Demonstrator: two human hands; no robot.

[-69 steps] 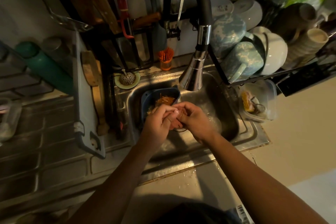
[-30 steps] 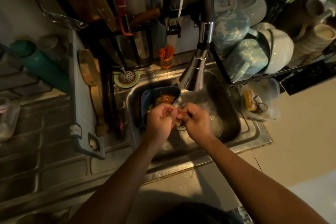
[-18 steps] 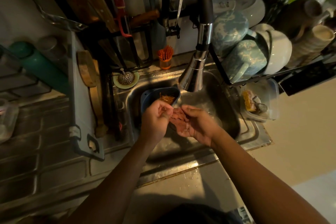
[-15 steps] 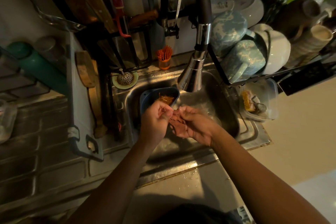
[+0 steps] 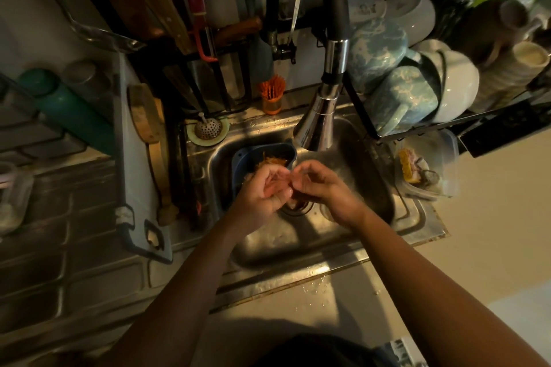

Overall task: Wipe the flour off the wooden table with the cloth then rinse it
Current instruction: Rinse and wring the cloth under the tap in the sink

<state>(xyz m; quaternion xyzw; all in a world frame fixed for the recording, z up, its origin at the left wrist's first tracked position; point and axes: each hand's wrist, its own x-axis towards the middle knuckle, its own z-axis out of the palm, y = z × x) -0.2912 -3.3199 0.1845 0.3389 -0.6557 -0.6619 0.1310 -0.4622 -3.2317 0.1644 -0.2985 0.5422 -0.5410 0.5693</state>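
- Rinsing looks to be the step in hand in the head view: both hands meet over the sink [image 5: 369, 188], just below the tap's spray head [image 5: 316, 125] and above the drain.
- The left hand [image 5: 265, 191] is curled, fingers bent in toward the palm; the right hand [image 5: 322, 188] is cupped against it, fingertips touching.
- A small reddish bit shows between the palms, most likely the cloth [image 5: 278, 185], bunched small; it is too dim to be sure, so I cannot tell which hand truly grips it.
- Running water is not clearly visible, though drops lie on the counter's front edge.
- A blue basket [image 5: 244, 158] of scraps sits in the sink's back-left corner, just behind the hands.
- The wooden table is out of view, so the wiping cannot be checked; it is presumably done, with rinsing and wringing left.
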